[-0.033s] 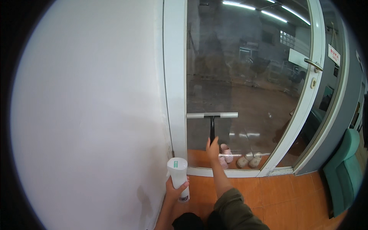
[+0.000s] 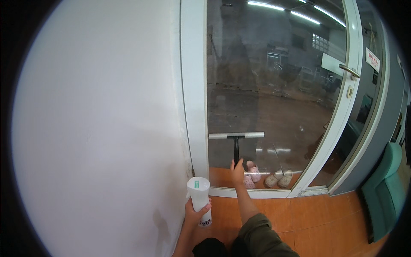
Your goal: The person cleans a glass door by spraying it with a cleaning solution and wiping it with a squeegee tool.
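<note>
My right hand (image 2: 237, 172) is closed around the black handle of a window squeegee (image 2: 236, 146). Its wide pale blade lies level across the lower part of a glass door pane (image 2: 295, 103), the left end close to the white frame (image 2: 192, 85). Lower and to the left, my left hand (image 2: 196, 213) grips a white spray bottle (image 2: 199, 195) by its body, upright, beside the wall. The bottle's trigger side points left, and its top carries a small green mark.
A white wall (image 2: 94, 128) rises close on the left. Through the glass show pink clogs (image 2: 253, 172) and beige clogs (image 2: 278, 178). The door has a metal lever handle (image 2: 349, 70). A teal chair (image 2: 385, 192) stands at the right on orange floor tiles (image 2: 310, 218).
The squeegee has slid a short way down the glass, with my right hand lowering along with it. My left hand and the spray bottle have hardly moved.
</note>
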Action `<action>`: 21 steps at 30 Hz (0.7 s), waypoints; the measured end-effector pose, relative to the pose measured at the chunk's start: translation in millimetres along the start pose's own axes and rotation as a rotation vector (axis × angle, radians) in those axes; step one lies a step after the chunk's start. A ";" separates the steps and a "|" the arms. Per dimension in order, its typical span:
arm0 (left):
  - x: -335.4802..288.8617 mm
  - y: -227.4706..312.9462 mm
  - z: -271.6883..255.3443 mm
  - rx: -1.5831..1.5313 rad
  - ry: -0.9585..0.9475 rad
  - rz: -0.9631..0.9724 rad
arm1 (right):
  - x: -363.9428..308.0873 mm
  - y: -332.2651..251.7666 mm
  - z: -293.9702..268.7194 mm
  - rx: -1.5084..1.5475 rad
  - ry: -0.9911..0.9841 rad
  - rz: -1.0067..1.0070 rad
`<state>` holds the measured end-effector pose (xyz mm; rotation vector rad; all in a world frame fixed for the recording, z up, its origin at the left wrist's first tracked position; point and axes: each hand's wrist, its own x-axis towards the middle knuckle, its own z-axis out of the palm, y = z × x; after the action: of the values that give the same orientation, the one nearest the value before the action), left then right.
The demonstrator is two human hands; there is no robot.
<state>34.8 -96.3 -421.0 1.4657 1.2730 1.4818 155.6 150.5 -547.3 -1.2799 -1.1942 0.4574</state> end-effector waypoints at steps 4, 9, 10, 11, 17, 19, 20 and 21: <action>-8.2 -20.1 -18.4 0.083 0.013 -0.019 | -100.8 50.8 22.8 -0.052 -0.199 0.230; 0.7 -28.0 -1.0 0.002 -0.072 0.014 | -169.0 137.7 -1.5 -0.238 -0.223 0.526; -8.6 -25.9 -11.0 0.016 -0.050 0.015 | -184.2 125.1 -6.2 -0.234 -0.245 0.569; -11.6 -24.9 -10.7 0.012 -0.055 0.017 | -187.8 123.0 -18.7 -0.247 -0.232 0.617; -29.7 -8.6 -7.3 -0.035 -0.045 0.028 | -119.5 48.9 -90.7 -0.046 0.145 0.264; -35.0 -6.2 2.9 -0.075 -0.073 0.036 | -109.7 35.5 -127.3 0.023 0.189 0.253; -37.4 -6.5 4.4 -0.095 -0.091 0.028 | -110.1 19.1 -145.1 0.024 0.213 0.204; -39.8 -3.9 7.2 -0.095 -0.121 0.032 | -112.3 1.7 -166.2 0.026 0.241 0.145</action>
<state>46.3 -131.5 -437.7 1.4956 1.0968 1.4315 256.5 -21.4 -569.9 -1.3633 -0.8953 0.4093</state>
